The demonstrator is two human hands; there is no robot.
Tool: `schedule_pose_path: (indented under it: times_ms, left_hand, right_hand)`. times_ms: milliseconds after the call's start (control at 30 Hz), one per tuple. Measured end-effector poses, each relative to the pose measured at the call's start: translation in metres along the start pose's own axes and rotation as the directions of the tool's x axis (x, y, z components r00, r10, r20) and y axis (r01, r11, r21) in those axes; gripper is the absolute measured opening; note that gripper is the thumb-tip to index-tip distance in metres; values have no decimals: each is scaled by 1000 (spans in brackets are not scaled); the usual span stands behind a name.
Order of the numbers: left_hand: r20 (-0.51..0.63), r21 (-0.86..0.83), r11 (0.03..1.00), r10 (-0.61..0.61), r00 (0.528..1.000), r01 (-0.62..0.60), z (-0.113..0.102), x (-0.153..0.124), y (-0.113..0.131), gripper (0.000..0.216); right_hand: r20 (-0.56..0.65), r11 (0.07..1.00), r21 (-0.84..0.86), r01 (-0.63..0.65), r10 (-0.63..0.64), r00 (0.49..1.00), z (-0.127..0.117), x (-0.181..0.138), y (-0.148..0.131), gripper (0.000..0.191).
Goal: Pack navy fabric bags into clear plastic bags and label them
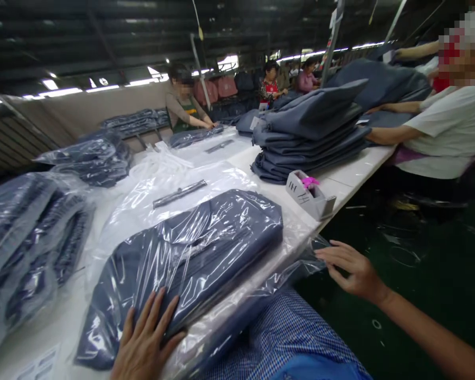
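A person's left hand (146,338) lies flat with fingers spread on a dark blue folded item (206,243) sheathed in clear plastic, pressing its near side at the front of a white worktable (350,171). The right hand (354,269), fingers extended, meets the loose end of the clear plastic film (283,277) past the table's edge; whether it pinches the film cannot be told. Blue checked cloth (301,330) covers the lap below. Just beyond the item, a dark strip (180,193) lies on flat clear sheets, and a grey box (301,194) with a bright pink object (310,182) inside sits near the table's right edge. Behind the box rises a stack of dark blue pieces (304,142); plastic-wrapped bundles (27,237) crowd the left. Farther off, a co-worker in a white shirt (449,129) reaches toward the stack from the right, while another in an apron (186,108) bends over a wrapped piece (196,136) across the table.
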State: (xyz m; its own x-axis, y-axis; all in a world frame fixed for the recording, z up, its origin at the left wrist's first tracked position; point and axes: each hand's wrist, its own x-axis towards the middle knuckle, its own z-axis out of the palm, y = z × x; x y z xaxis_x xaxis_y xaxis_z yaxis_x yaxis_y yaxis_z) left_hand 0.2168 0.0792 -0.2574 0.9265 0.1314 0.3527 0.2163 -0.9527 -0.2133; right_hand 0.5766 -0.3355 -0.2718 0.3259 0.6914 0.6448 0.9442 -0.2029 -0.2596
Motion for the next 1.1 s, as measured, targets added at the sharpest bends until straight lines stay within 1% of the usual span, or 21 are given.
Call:
schedule_pose_path:
  times_ms: [67, 133, 200, 233, 300, 333, 400, 433, 500, 600, 700, 767, 833, 900, 933, 967, 1000, 1033, 1067, 1100]
  left_hand:
    - [0, 24, 1000, 8, 1000, -8, 1, 0, -1, 75]
    - [9, 42, 999, 7, 1000, -7, 1, 1, -2, 76]
    - [26, 50, 999, 6, 1000, -7, -1, 0, -3, 78]
    - [35, 48, 999, 8, 999, -10, -3, 0, -4, 79]
    - [46, 35, 999, -2, 999, 0, -5, -4, -3, 77]
    - [48, 26, 1000, -14, 999, 13, -6, -7, -2, 74]
    - [47, -11, 999, -45, 998, 45, -7, -16, 1, 66]
    - [50, -34, 998, -58, 997, 59, -8, -20, 4, 62]
    - [74, -71, 996, -50, 996, 56, -9, -28, 9, 58]
    - [126, -69, 997, -18, 992, 27, -10, -33, 14, 59]
    - [150, -90, 995, -37, 988, 51, -14, -31, 16, 61]
    - [158, -125, 989, -64, 985, 84, -16, -28, 16, 60]
    - [161, -147, 983, -87, 983, 111, -18, -25, 16, 59]
    - [169, -152, 980, -99, 981, 125, -19, -23, 17, 59]
    - [174, -153, 980, -103, 979, 130, -20, -22, 17, 59]
    - [178, -153, 979, -104, 979, 132, -20, -22, 18, 59]
    - [182, -155, 979, -106, 978, 135, -21, -22, 18, 59]
    - [185, -155, 978, -110, 976, 140, -21, -22, 19, 59]
    - [185, -156, 977, -113, 976, 143, -21, -22, 19, 59]
    - [185, -154, 977, -117, 976, 147, -21, -22, 19, 58]
  right_hand:
    - [-69, 999, 29, 32, -30, 997, -1, 35, -24, 46]
    - [-96, 998, 34, 58, -55, 994, 7, 82, -45, 46]
    - [-52, 996, 13, 85, -84, 995, 27, 129, -54, 46]
    - [-3, 994, -8, 111, -111, 994, 41, 148, -54, 47]
    - [92, 986, -51, 160, -154, 984, 73, 171, -44, 54]
    - [141, 982, -63, 178, -168, 976, 88, 174, -37, 57]
    - [228, 975, -54, 214, -196, 954, 114, 165, -19, 60]
    - [261, 972, -37, 231, -214, 941, 123, 157, -11, 59]
    - [290, 968, -8, 252, -239, 927, 131, 139, 1, 56]
    - [288, 974, 7, 228, -221, 932, 128, 125, 8, 49]
    - [307, 971, 84, 225, -240, 921, 117, 117, 4, 48]
    - [336, 960, 157, 234, -274, 901, 109, 102, -5, 47]
    - [377, 946, 240, 218, -298, 877, 102, 77, -22, 46]
    - [426, 918, 368, 147, -307, 851, 97, 44, -48, 47]
    - [460, 890, 449, 75, -302, 835, 96, 27, -64, 45]
    - [498, 851, 525, -36, -272, 823, 97, 11, -80, 42]
    - [552, 794, 577, -192, -206, 808, 99, -3, -95, 36]
    - [626, 709, 588, -390, -93, 774, 102, -14, -111, 31]
    - [706, 570, 570, -592, 28, 707, 106, -21, -124, 27]
    - [785, 380, 527, -760, 126, 607, 111, -26, -136, 26]
